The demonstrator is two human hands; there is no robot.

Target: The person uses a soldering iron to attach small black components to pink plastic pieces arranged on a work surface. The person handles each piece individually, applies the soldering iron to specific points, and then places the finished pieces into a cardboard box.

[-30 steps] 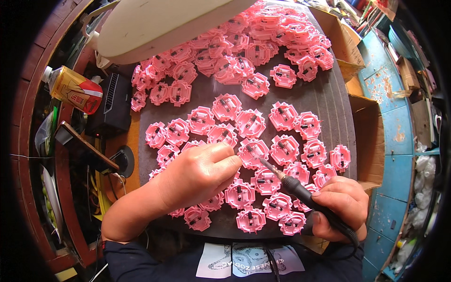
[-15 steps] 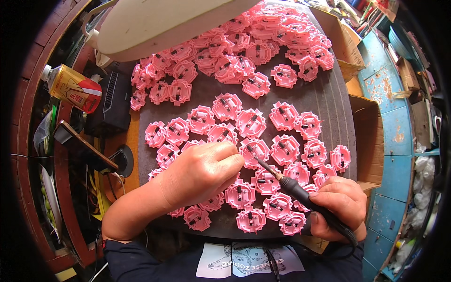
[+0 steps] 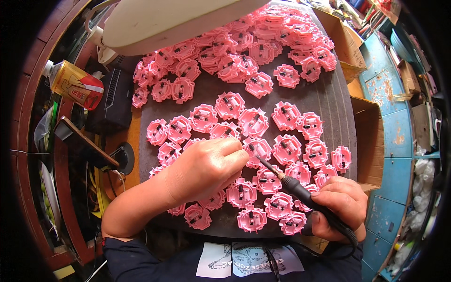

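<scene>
My right hand (image 3: 341, 207) is wrapped round the black handle of a soldering iron (image 3: 297, 189). The iron's metal tip reaches into a pink plastic housing (image 3: 257, 151) in the middle of the board, near a small black part inside it. My left hand (image 3: 212, 162) is closed in a pinch at that housing's left side; whatever its fingers hold is hidden. Around both hands lie several similar pink housings (image 3: 241, 193), open side up, each with small black and pale parts inside. The left hand and forearm cover some of them.
A dark work board (image 3: 324, 101) carries the housings, with a large heap of them (image 3: 263, 35) at the far side. A white lamp head (image 3: 174, 21) overhangs the far left. At left stand a drink bottle (image 3: 77, 86), a black box (image 3: 110, 103) and a phone-like slab (image 3: 84, 141); cardboard boxes (image 3: 369, 141) line the right.
The view has shifted slightly. My left hand stays pinched beside the same housing, and the iron's tip remains in it; little else differs.
</scene>
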